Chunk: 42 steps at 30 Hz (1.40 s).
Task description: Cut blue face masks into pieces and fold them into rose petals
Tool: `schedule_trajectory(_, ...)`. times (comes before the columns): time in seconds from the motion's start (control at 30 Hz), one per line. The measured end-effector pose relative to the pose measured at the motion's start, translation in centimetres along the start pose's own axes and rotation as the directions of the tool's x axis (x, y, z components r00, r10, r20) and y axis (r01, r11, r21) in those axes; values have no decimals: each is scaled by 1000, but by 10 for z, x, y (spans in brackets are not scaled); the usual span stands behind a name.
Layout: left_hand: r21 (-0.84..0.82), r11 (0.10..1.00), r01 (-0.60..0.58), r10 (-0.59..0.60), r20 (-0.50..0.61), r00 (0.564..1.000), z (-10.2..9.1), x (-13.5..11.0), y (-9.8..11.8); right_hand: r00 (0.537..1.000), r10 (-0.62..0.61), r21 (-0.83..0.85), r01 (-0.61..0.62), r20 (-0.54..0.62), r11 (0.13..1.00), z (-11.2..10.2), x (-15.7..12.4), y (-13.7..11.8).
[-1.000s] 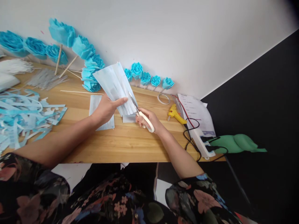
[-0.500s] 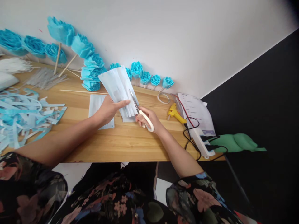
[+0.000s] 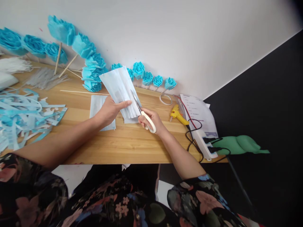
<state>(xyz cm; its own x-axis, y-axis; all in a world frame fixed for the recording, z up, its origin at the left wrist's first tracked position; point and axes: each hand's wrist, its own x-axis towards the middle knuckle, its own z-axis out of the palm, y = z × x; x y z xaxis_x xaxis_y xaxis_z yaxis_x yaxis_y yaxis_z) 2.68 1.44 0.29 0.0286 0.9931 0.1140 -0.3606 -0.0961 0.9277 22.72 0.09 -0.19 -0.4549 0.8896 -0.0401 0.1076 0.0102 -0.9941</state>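
Note:
Pale blue pleated fabric, like a face mask sheet (image 3: 118, 85), is pinched in my left hand (image 3: 111, 110), thumb on top and fingers hidden behind. My right hand (image 3: 151, 120) grips scissors (image 3: 148, 121) with white handles, their blades lying along the sheet's right edge. Beneath my left hand, another light blue sheet (image 3: 95, 105) rests flat on the wooden table (image 3: 132, 145). A corner of a further sheet (image 3: 130, 120) shows under the held one.
Blue fabric flowers (image 3: 85, 45) on sticks line the wall. Cut strips (image 3: 21, 116) are heaped at left, near grey wires (image 3: 46, 78). At right are a tape roll (image 3: 166, 99), a yellow glue gun (image 3: 178, 114), papers (image 3: 201, 110) and a power strip (image 3: 203, 145).
Almost nothing differs. The scissors' blades look slightly closer together along the sheet's edge, and both hands stay in place.

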Motion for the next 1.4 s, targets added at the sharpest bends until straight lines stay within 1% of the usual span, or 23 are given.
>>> schedule_trajectory(0.23, 15, 1000, 11, -11, -17, 1000, 1, 0, 0, 1000, -5, 1, 5, 1, 1000, 2, -1, -2)
schedule_trajectory(0.47, 31, 999, 10, -9, -6, 1000, 1, 0, 2, 1000, -8, -3, 8, -2, 1000, 1, 0, 1)
schedule_trajectory(0.67, 45, 999, 11, -11, -14, 1000, 2, -1, 4, 1000, 3, 6, -3, -15, 1000, 2, -1, -4)
schedule_trajectory(0.8, 41, 999, 14, -14, 0, 1000, 2, 0, 4, 1000, 12, 4, -12, -29, 1000, 2, -1, -5)
schedule_trajectory(0.87, 15, 1000, -10, 10, 2, 1000, 1, 1, 5, 1000, 6, 2, -6, -31, 1000, 1, 0, -4)
schedule_trajectory(0.93, -12, 998, -58, 58, -9, 998, 0, 3, 8, 1000, 5, 2, -4, -31, 1000, 1, 1, -3)
schedule_trajectory(1.03, -14, 995, -103, 103, -45, 994, -2, 6, 11, 1000, 10, -6, -10, -8, 1000, 1, 0, -4)
schedule_trajectory(1.17, 6, 996, -91, 92, -84, 992, -6, 8, 12, 999, 0, -35, 1, 33, 999, 1, 0, -2)
schedule_trajectory(1.3, 5, 995, -97, 97, -54, 994, -4, 6, 11, 999, -17, -39, 19, 48, 999, -2, 1, 3)
schedule_trajectory(1.4, 29, 997, -66, 67, -32, 997, -2, 3, 9, 998, -20, -49, 23, 56, 999, -4, 2, 4)
